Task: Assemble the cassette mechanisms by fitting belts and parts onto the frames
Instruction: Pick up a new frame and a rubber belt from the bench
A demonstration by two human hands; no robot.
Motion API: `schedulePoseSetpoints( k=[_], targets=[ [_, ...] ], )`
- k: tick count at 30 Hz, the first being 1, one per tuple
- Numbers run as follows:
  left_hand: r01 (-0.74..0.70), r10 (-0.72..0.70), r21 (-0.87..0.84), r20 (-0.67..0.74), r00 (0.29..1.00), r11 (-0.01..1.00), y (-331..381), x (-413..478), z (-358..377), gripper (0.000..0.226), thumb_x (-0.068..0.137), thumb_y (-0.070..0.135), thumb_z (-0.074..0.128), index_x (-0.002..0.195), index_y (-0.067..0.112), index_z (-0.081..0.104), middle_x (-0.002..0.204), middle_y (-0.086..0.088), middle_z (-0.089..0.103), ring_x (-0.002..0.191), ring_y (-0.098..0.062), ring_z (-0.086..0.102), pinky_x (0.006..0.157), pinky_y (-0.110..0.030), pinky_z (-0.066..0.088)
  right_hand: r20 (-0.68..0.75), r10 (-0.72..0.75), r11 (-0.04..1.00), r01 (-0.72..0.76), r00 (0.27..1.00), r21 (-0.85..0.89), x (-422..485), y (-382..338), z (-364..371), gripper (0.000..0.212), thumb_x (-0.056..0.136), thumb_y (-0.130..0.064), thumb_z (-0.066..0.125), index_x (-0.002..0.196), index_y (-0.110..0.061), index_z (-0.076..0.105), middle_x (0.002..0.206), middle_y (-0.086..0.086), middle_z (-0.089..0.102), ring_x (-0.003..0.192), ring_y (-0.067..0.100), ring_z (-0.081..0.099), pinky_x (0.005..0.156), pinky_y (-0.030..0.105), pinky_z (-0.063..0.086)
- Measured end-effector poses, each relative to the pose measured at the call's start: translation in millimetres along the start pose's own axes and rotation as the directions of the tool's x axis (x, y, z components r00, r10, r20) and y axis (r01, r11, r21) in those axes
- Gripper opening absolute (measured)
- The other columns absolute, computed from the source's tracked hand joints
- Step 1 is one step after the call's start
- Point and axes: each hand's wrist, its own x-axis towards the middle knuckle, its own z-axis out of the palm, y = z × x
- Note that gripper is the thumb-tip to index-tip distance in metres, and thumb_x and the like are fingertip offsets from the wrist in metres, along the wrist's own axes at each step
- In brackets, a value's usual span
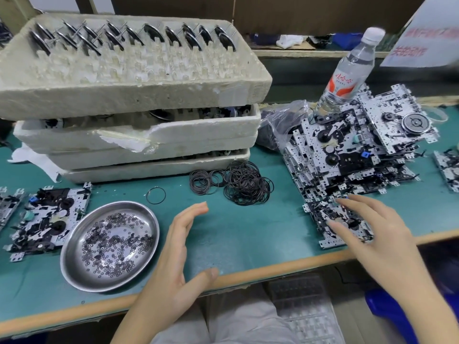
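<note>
A heap of metal cassette frames (352, 150) lies at the right of the green table. My right hand (372, 234), fingers spread and straight, reaches over the nearest frame (325, 212) at the heap's front edge and touches it. My left hand (178, 256) hovers open above the table's middle, holding nothing. A pile of black rubber belts (238, 184) lies beyond my left hand, with one loose belt (156, 194) to its left. A steel dish (74, 249) holds several small black washers. Another frame (49, 214) lies at the left.
Stacked foam trays (139, 95) with several flywheels (149, 33) in the top one fill the back left. A water bottle (347, 70) stands behind the frame heap, beside a plastic bag (280, 122). More frames lie at the far right (447, 170). The table's orange front edge (248, 271) is near.
</note>
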Motion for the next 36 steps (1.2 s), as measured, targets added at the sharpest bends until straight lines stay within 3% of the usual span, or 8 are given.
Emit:
schedulePoseSetpoints(
  k=[4,8,12,15,18,22,27,36],
  targets=[
    [-0.043,0.039,-0.095,-0.041,0.998,0.995,7,2,7,0.064,0.081,0.027,0.062,0.141,0.037,0.043,0.152,0.0,0.042,0.147,-0.023,0.034,0.12,-0.037,0.028,0.059,0.153,0.964,-0.136,0.986,-0.228,1,-13,14,0.082,0.078,-0.069,0.047,0.143,-0.02,0.047,0.152,0.008,0.04,0.137,0.034,0.033,0.112,0.047,0.03],
    [0.037,-0.043,-0.372,-0.009,0.999,0.928,35,31,34,0.051,0.082,0.033,0.063,0.132,0.027,0.054,0.139,0.006,0.056,0.133,-0.02,0.051,0.111,-0.036,0.042,0.093,0.229,0.96,-0.209,0.969,-0.185,0,-19,24,0.099,0.068,-0.081,0.043,0.149,-0.025,0.037,0.159,0.009,0.027,0.139,0.036,0.03,0.11,0.051,0.032],
    [0.333,-0.284,-0.443,0.175,0.943,0.833,65,89,76,0.066,0.072,0.052,0.064,0.135,0.036,0.05,0.146,0.012,0.049,0.134,-0.003,0.046,0.117,-0.037,0.035,0.045,0.201,0.956,-0.186,0.979,-0.226,-6,-21,33,0.089,0.07,-0.064,0.07,0.144,-0.021,0.044,0.152,0.015,0.036,0.133,0.041,0.037,0.104,0.054,0.036],
    [0.437,-0.39,-0.418,0.198,0.899,0.796,74,132,106,0.085,0.089,0.051,0.063,0.158,0.033,0.016,0.163,0.008,0.022,0.146,-0.009,0.027,0.123,-0.04,0.022,0.036,0.185,0.962,-0.174,0.982,-0.212,-8,-26,36,0.081,0.07,-0.049,0.077,0.141,-0.024,0.047,0.15,0.012,0.038,0.127,0.041,0.041,0.1,0.053,0.039],
    [0.528,-0.494,-0.413,0.195,0.847,0.742,73,160,126,0.09,0.094,0.059,0.055,0.159,0.036,-0.003,0.168,0.01,0.004,0.153,-0.016,0.011,0.123,-0.048,0.014,0.083,0.149,0.964,-0.126,0.985,-0.233,-14,-37,42,0.083,0.071,-0.058,0.071,0.143,-0.029,0.043,0.152,0.006,0.034,0.128,0.036,0.039,0.101,0.05,0.039],
    [0.562,-0.514,-0.479,0.243,0.823,0.674,66,174,144,0.091,0.093,0.063,0.051,0.159,0.039,-0.007,0.167,0.014,0.004,0.153,-0.016,0.012,0.121,-0.047,0.014,0.045,0.096,0.972,-0.084,0.994,-0.221,-24,-49,54,0.082,0.072,-0.06,0.07,0.14,-0.018,0.049,0.15,0.013,0.04,0.128,0.04,0.042,0.099,0.055,0.039],
    [0.582,-0.525,-0.455,0.259,0.811,0.674,67,183,150,0.101,0.086,0.073,0.052,0.158,0.039,-0.01,0.167,0.013,0.003,0.153,-0.018,0.011,0.118,-0.048,0.015,0.031,0.11,0.971,-0.101,0.993,-0.219,-24,-61,62,0.085,0.073,-0.065,0.037,0.135,-0.01,0.052,0.15,0.016,0.04,0.128,0.042,0.042,0.095,0.057,0.04],
    [0.625,-0.569,-0.433,0.268,0.777,0.65,69,192,159,0.109,0.077,0.082,0.05,0.157,0.04,-0.011,0.168,0.007,-0.007,0.154,-0.023,0.009,0.12,-0.054,0.013,-0.019,0.108,0.97,-0.109,0.994,-0.216,-21,-65,70,0.08,0.07,-0.053,0.039,0.127,0.001,0.058,0.147,0.023,0.043,0.121,0.05,0.044,0.093,0.06,0.038]
  ],
)
